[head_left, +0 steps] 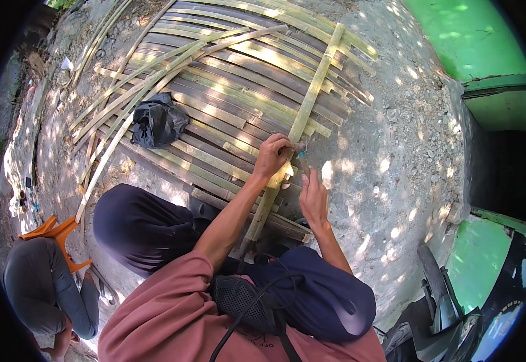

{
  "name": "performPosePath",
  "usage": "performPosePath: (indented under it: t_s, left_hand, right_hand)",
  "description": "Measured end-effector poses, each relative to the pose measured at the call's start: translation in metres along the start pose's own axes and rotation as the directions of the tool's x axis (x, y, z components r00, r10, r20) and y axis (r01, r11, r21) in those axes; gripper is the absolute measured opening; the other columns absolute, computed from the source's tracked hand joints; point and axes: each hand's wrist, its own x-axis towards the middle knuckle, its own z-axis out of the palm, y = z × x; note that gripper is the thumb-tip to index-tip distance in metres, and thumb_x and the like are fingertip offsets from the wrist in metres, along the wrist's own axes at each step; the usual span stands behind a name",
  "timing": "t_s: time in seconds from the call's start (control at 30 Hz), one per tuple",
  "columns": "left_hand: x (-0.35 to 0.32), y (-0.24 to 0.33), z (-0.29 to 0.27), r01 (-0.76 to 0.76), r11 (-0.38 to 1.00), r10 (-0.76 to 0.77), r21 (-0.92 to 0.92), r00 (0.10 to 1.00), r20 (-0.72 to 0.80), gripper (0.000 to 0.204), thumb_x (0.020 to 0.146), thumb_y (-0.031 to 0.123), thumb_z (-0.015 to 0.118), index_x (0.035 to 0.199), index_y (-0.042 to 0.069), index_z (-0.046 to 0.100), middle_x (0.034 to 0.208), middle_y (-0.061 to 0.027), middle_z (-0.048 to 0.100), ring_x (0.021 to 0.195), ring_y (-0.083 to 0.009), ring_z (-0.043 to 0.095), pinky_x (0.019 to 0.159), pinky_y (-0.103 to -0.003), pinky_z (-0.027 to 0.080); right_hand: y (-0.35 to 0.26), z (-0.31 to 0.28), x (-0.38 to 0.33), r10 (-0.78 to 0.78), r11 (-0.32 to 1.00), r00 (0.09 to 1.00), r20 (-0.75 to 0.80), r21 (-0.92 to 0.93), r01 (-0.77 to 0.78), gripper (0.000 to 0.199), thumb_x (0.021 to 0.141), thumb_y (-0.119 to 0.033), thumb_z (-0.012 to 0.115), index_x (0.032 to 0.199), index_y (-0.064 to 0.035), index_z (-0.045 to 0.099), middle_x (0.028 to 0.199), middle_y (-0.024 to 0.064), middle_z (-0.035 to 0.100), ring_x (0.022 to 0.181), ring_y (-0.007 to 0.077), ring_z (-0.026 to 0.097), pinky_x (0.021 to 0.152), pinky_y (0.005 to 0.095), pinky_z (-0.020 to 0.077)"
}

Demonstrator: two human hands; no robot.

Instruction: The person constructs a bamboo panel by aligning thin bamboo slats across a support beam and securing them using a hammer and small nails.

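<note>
A panel of split bamboo slats (232, 96) lies on the ground before me, with a crosswise bamboo strip (311, 99) along its right part. My left hand (273, 154) is closed in a pinch on top of this strip; whatever its fingertips hold is too small to make out. In my right hand (314, 196) is the handle of a hammer (302, 158) with a teal band near its head. The hammer's head is at the strip, right beside my left fingertips.
A black plastic bag (159, 120) sits on the slats, near several long loose bamboo strips (121, 120). At left a person (48, 283) is beside an orange plastic stool (57, 232). A motorbike (438, 314) stands at lower right, by a green wall (477, 253).
</note>
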Motion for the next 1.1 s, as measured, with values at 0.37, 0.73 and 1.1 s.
performPosePath:
  t_s: [0.37,0.73,1.1]
  left_hand:
    - [0.0,0.002,0.0,-0.005,1.0,0.005,-0.022,1.0,-0.004,0.011,0.082,-0.007,0.082,0.09,-0.003,0.076,0.095,-0.0106,0.073,0.084,-0.0254,0.074,0.072,-0.036,0.061]
    - [0.003,-0.002,0.003,-0.045,0.999,0.044,-0.02,0.998,-0.036,0.012,0.083,-0.005,0.083,0.092,-0.003,0.075,0.096,-0.0084,0.074,0.079,-0.0201,0.074,0.07,-0.032,0.058]
    - [-0.005,0.001,-0.001,0.023,1.0,-0.023,-0.007,1.0,-0.02,0.02,0.083,0.007,0.091,0.099,0.001,0.081,0.098,-0.0088,0.074,0.083,-0.0218,0.073,0.073,-0.035,0.06]
  right_hand:
    - [0.003,0.004,-0.002,-0.068,0.993,0.987,-0.148,0.088,0.082,0.025,0.115,-0.016,0.052,0.133,0.0003,0.056,0.093,0.0304,0.072,0.084,0.0536,0.072,0.067,0.0561,0.0534]
    - [-0.004,-0.004,0.0,-0.13,0.966,0.951,-0.282,0.179,0.185,0.027,0.117,-0.021,0.05,0.126,0.0033,0.057,0.088,0.0344,0.067,0.08,0.0562,0.067,0.066,0.0547,0.0519]
    - [0.001,-0.009,-0.003,-0.053,0.944,0.961,-0.271,0.3,0.137,0.025,0.116,-0.016,0.051,0.132,0.0023,0.057,0.1,0.0283,0.072,0.088,0.0505,0.072,0.072,0.0509,0.0543]
